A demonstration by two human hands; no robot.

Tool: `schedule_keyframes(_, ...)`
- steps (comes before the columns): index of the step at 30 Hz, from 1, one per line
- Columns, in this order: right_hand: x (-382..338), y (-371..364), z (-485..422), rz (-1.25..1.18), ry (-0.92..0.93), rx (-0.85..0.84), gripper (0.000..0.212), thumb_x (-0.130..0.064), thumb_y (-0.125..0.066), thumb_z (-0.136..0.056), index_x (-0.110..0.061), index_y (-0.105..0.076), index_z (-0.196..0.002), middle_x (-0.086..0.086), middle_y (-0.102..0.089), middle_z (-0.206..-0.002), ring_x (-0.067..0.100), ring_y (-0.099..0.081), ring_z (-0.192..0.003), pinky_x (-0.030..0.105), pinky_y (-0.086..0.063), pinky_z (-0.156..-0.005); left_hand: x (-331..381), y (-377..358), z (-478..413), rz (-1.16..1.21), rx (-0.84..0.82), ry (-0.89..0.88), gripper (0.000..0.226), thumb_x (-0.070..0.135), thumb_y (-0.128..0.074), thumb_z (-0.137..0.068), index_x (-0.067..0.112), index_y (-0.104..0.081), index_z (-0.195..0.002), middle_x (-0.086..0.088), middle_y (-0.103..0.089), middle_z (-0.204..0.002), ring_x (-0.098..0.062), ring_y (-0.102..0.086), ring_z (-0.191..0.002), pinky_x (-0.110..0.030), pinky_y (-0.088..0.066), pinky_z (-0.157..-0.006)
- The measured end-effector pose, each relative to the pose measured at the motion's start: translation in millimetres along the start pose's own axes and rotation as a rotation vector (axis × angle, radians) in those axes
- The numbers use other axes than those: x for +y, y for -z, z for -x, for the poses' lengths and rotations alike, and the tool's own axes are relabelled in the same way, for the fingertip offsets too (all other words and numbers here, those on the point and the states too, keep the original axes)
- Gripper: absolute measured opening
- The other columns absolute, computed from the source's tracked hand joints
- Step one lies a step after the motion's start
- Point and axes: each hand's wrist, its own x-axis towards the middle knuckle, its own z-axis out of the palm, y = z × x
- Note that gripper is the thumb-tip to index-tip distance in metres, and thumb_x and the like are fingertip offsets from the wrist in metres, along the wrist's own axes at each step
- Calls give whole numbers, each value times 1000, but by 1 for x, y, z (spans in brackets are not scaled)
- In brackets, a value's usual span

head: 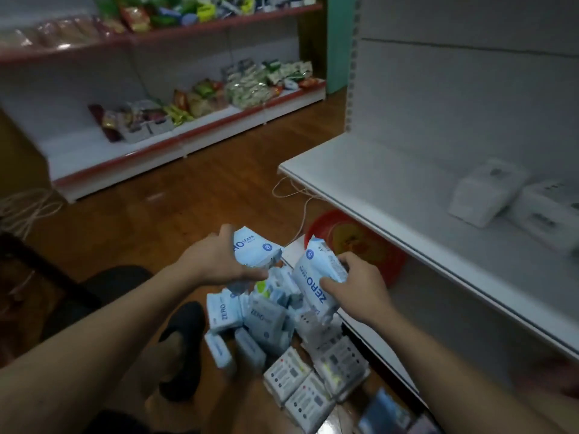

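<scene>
Nearest me, my left forearm [109, 333] and right forearm [438, 355] angle inward over the heap of packs [266, 324] on the wooden floor [188, 214], just beside the white shelf's [360, 195] front edge. My left hand [216, 261] curls round one ZERO LEAKS pack [257, 247]. My right hand [360, 283] grips a second pack [313, 277], tilted on end. I judge I'm taking two at once to stock the shelf, where white packs [488, 192] lie toward its back.
</scene>
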Motion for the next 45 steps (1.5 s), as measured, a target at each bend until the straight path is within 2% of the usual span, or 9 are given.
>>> schedule_keyframes(6, -6, -81, -26, 100, 35, -192, 36, -34, -70, -69, -23, -61, -103, -5, -68, -97, 17, -63, -87, 33, -51, -74, -94, -49, -25, 419, -66, 222, 96, 93, -64, -42, 22, -63, -106, 3, -71, -102, -16, -66, -88, -37, -56, -76)
schedule_keyframes(10, 3, -131, -42, 176, -47, -256, 35, -37, -69, -69, -23, -59, -101, -2, -67, -96, 22, -63, -88, 31, -49, -70, -130, -82, -45, 586, -15, 461, 72, 80, -50, -76, 11, -64, -90, -9, -65, -89, -25, -61, -80, -31, -43, -67)
schedule_keyframes(16, 29, -202, -42, 229, -171, -375, 25, -35, -66, -76, -24, -46, -88, -8, -52, -77, 16, -53, -74, 28, -36, -59, -177, -155, -97, 761, -37, 646, 57, 47, -67, -86, -4, -65, -113, -19, -66, -114, -35, -63, -102, -36, -48, -83)
schedule_keyframes(20, 45, -248, -36, 344, -104, -452, 41, -45, -60, -76, -19, -50, -105, 2, -56, -106, 22, -54, -101, 30, -37, -76, -193, -184, -129, 794, -60, 704, 56, 41, -72, -83, -5, -64, -114, -19, -67, -113, -34, -64, -98, -35, -50, -80)
schedule_keyframes(25, 41, -299, -40, 321, -44, -471, 35, -38, -60, -84, -17, -49, -110, 2, -50, -114, 21, -52, -107, 31, -38, -79, -187, -220, -149, 981, -24, 639, 31, 24, -71, -88, 1, -61, -106, -11, -65, -101, -26, -62, -89, -37, -51, -78)
schedule_keyframes(30, 57, -315, -43, 295, 7, -367, 33, -30, -59, -87, -15, -51, -115, 1, -50, -117, 19, -52, -108, 29, -38, -83, -166, -246, -163, 1099, -100, 635, 47, 25, -71, -84, 10, -49, -123, -10, -59, -104, -32, -62, -96, -36, -52, -73)
schedule_keyframes(35, 72, -316, -42, 255, -32, -242, 36, -24, -60, -89, -16, -49, -122, 1, -48, -121, 22, -53, -109, 35, -45, -87, -162, -265, -165, 965, -175, 657, 60, 27, -70, -72, 10, -51, -127, -16, -61, -116, -34, -60, -107, -47, -52, -93)
schedule_keyframes(38, 74, -318, -42, 263, -4, -185, 26, -25, -63, -87, -15, -52, -109, 1, -50, -111, 21, -54, -101, 32, -45, -78, -167, -263, -160, 855, -148, 651, 37, 22, -72, -80, 12, -55, -111, -16, -62, -109, -33, -62, -100, -47, -54, -87)
schedule_keyframes(45, 68, -329, -44, 392, 182, -100, 32, -18, -79, -65, -14, -52, -82, 6, -54, -83, 27, -60, -73, 30, -46, -48, -179, -234, -155, 700, -62, 445, 45, 20, -72, -84, 9, -51, -122, -4, -58, -100, -24, -60, -94, -31, -43, -70)
